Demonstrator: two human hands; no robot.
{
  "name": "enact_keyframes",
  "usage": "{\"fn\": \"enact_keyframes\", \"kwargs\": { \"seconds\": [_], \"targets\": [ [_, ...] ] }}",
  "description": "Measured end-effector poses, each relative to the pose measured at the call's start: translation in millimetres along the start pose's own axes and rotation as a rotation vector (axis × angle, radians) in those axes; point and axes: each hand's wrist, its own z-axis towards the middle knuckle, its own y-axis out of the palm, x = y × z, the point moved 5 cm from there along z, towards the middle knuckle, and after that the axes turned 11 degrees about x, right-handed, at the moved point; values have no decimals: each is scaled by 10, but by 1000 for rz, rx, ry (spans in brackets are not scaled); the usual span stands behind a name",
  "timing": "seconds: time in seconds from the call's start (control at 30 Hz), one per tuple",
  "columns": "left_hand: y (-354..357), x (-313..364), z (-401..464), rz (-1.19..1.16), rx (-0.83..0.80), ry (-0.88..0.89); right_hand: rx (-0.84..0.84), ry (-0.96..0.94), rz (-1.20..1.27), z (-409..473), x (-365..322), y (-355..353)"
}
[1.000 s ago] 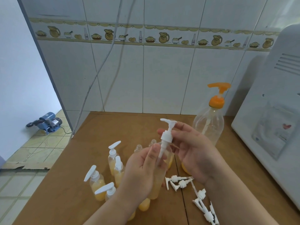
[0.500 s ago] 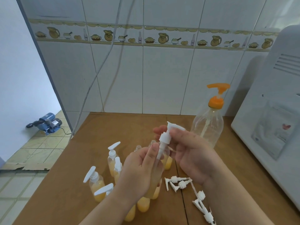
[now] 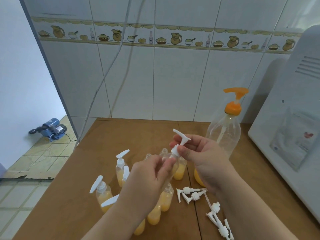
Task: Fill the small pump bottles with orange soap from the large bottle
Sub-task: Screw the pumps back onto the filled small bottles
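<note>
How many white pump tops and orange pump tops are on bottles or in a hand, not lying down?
White plastic pump tops on small clear standing bottles: 4
White plastic pump top pinched by the right hand: 1
Orange plastic pump top on the large clear bottle: 1
Total: 6

A blue water pump sits on the tiled floor.

Brown wooden table | centre: small pump bottles — orange soap inside | lower right: loose white pumps | right: large bottle — white appliance
</note>
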Motion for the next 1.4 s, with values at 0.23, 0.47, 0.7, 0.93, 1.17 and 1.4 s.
{"fn": "enact_keyframes", "kwargs": {
  "seconds": [0.23,0.47,0.7,0.93,1.17,1.4],
  "targets": [
    [-181,-88,291,-19,21,32,81,-151,-131,-38,-184,-103],
    [-222,-378,447,45,-69,-165,280,-64,-69,-214,68,-688],
    [-143,-562,338,203,-156,-266,369,95,-45,-355,590,-1087],
    [1,-579,308,391,-352,-219,361,161,-219,-335,980,-1171],
    [0,-651,300,587,-369,-168,251,49,-745,-241,1339,-1078],
    [17,-588,265,867,-496,20,138,-514,-1206,64,1756,-759]
  ]
}}
